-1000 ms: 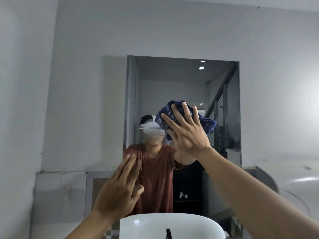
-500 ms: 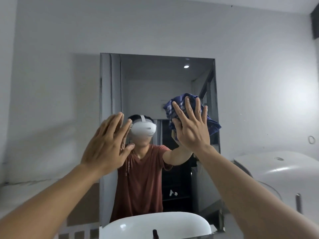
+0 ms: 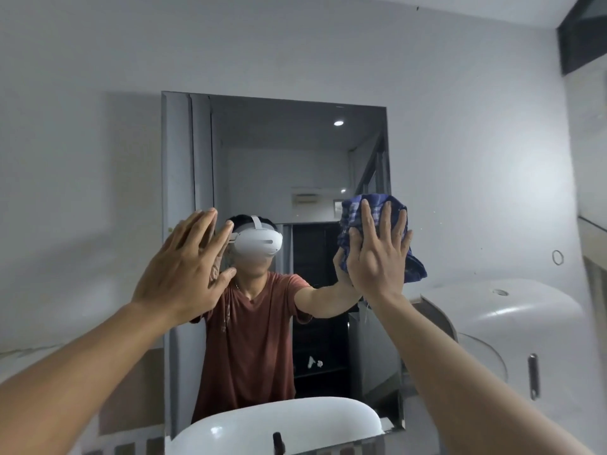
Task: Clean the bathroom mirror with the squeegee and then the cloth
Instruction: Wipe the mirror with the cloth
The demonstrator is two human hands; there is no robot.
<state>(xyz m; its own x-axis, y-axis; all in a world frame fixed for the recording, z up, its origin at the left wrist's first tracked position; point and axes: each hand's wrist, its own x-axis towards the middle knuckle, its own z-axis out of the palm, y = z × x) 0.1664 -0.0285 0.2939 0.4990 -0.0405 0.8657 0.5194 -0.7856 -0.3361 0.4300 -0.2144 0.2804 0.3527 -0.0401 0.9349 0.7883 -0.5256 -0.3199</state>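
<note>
A rectangular mirror (image 3: pixel 295 152) hangs on the white wall ahead. My right hand (image 3: pixel 377 254) presses a blue checked cloth (image 3: pixel 415 261) flat against the glass at the mirror's right edge, fingers spread over it. My left hand (image 3: pixel 187 267) is raised near the mirror's left edge, fingers together and extended, holding nothing; I cannot tell whether it touches the glass. No squeegee is in view.
A white basin (image 3: pixel 279 425) with a dark tap (image 3: pixel 278 443) sits below the mirror. A white rounded fixture (image 3: pixel 512 313) is mounted on the wall to the right. A person in a red shirt and white headset shows in the reflection.
My right hand slid the cloth rightward from the mirror's middle to its right edge. My left hand rose from low by the basin to head height at the left edge.
</note>
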